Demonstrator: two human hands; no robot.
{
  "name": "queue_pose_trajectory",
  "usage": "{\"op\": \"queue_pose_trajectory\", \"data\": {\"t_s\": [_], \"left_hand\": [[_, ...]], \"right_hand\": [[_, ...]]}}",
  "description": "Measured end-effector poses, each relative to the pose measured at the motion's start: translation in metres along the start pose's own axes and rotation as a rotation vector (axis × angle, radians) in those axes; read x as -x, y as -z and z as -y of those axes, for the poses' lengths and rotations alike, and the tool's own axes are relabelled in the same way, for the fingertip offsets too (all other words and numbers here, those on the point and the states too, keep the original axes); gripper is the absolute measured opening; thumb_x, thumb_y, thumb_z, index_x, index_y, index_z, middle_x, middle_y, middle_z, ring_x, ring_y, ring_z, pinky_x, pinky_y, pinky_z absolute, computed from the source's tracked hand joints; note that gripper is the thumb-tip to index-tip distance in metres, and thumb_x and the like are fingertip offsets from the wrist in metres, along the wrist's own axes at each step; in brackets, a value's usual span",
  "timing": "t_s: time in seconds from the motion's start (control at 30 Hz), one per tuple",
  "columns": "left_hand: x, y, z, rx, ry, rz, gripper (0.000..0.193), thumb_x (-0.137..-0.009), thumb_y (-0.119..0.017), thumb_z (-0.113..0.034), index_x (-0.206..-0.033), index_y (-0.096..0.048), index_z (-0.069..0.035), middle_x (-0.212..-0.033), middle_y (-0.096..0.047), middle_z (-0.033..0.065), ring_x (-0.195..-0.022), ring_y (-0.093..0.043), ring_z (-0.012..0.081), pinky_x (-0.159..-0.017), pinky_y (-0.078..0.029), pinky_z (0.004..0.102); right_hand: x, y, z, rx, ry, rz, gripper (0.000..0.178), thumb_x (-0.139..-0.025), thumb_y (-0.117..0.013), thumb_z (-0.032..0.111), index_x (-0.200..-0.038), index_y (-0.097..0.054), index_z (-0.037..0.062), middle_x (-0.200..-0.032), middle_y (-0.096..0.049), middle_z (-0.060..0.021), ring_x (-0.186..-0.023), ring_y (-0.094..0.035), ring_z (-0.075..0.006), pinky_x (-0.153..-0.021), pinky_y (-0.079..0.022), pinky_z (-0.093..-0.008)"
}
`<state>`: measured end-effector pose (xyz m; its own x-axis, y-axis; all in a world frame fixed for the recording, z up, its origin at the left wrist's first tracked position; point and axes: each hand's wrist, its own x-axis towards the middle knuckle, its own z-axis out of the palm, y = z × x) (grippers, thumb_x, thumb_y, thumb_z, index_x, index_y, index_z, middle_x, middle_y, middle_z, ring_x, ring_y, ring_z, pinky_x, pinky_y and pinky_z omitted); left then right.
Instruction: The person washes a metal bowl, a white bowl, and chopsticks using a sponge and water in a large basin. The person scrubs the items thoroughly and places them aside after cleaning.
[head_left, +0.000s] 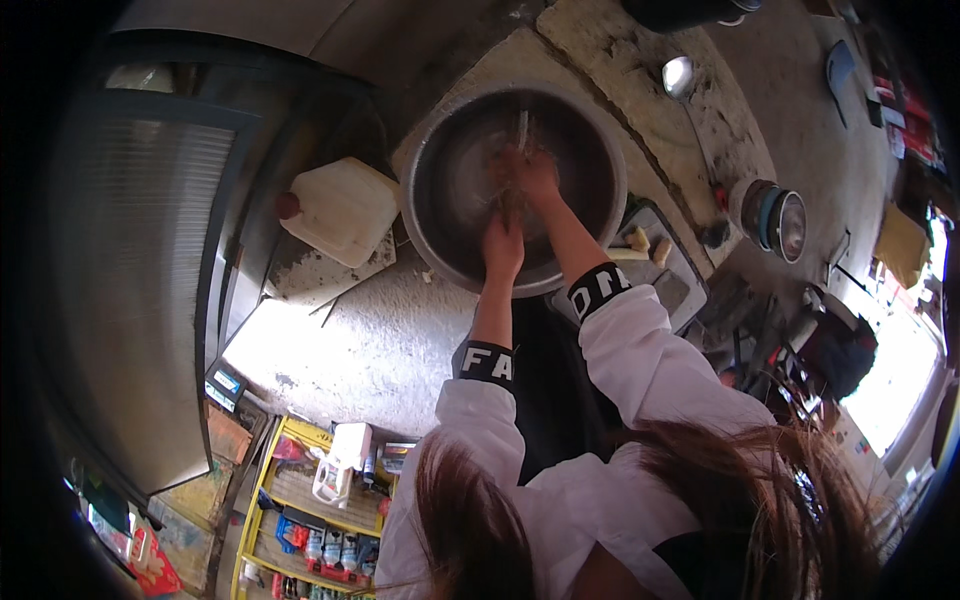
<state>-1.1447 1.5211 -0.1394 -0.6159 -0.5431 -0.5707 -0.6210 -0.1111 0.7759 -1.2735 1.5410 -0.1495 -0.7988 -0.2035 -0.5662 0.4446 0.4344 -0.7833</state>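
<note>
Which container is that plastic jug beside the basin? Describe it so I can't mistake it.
Start at the big round metal basin where both hands work. Just to its left, on the concrete slab, lies a squarish cream-white plastic jug. Its dark red cap, pointing left, sets it apart from the metal vessels around.

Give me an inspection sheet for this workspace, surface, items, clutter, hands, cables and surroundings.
Surface: rough grey concrete floor, stained and sunlit in patches.
Job's things: large round metal basin; its contents are too blurred to identify.
Clutter: white plastic jug with red cap left of the basin; small metal bowl beyond it.
Hands: left hand and right hand both inside the basin; grip unclear.
Cables: nothing seen.
Surroundings: yellow wire rack of bottles at lower left.
</note>
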Motion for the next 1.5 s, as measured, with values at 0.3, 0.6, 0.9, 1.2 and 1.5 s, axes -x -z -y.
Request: {"op": "queue_pose_trajectory", "data": {"t_s": [0.3, 0.6, 0.9, 1.2, 1.5], "left_hand": [[0.019, 0.012, -0.030, 0.641, 0.433, 0.347, 0.037, -0.093, -0.046, -0.043, -0.090, -0.051, -0.006, -0.060, -0.045, 0.0003, -0.044, -0.040, 0.0092, -0.040, -0.033, 0.0254], [0.055, 0.014, -0.067, 1.154, 0.687, 0.648, 0.032, -0.094, -0.045, -0.039, -0.091, -0.046, -0.007, -0.060, -0.038, -0.0021, -0.041, -0.031, 0.0082, -0.035, -0.027, 0.0252], [0.059, 0.010, -0.066, 1.093, 0.681, 0.661, 0.029, -0.095, -0.042, -0.035, -0.085, -0.043, -0.007, -0.056, -0.040, 0.0001, -0.037, -0.039, 0.0104, -0.029, -0.031, 0.0282], [0.039, 0.020, -0.057, 0.455, 0.441, 0.473, 0.040, -0.095, -0.039, -0.043, -0.091, -0.049, -0.005, -0.060, -0.051, 0.0064, -0.044, -0.047, 0.0219, -0.040, -0.041, 0.0359], [0.032, 0.005, -0.043, -0.551, -0.130, -0.074, 0.044, -0.083, -0.059, -0.026, -0.116, -0.046, 0.000, -0.111, -0.054, 0.0244, -0.105, -0.051, 0.0391, -0.088, -0.042, 0.0451]], "right_hand": [[0.002, -0.005, 0.006, -0.607, -0.285, 0.317, 0.027, -0.095, -0.043, 0.031, -0.097, -0.057, 0.0078, -0.075, -0.058, -0.0044, -0.057, -0.053, -0.0134, -0.054, -0.043, -0.0265], [-0.053, 0.039, 0.004, -0.647, -0.457, 0.389, 0.030, -0.093, -0.046, 0.034, -0.072, -0.042, 0.0121, -0.062, -0.043, -0.0023, -0.043, -0.037, -0.0148, -0.034, -0.031, -0.0291], [-0.035, 0.027, -0.001, -0.308, -0.210, 0.141, 0.025, -0.092, -0.047, 0.033, -0.082, -0.048, 0.0098, -0.068, -0.050, -0.0064, -0.052, -0.046, -0.0189, -0.044, -0.038, -0.0330], [-0.043, 0.024, 0.002, -0.250, -0.137, 0.116, 0.026, -0.090, -0.049, 0.033, -0.093, -0.055, 0.0075, -0.074, -0.056, -0.0105, -0.061, -0.055, -0.0230, -0.054, -0.044, -0.0370], [0.017, -0.005, 0.019, -0.086, 0.203, -0.431, 0.045, -0.086, -0.057, 0.034, -0.116, -0.050, 0.0009, -0.107, -0.058, -0.0232, -0.102, -0.057, -0.0348, -0.088, -0.043, -0.0381]]}}
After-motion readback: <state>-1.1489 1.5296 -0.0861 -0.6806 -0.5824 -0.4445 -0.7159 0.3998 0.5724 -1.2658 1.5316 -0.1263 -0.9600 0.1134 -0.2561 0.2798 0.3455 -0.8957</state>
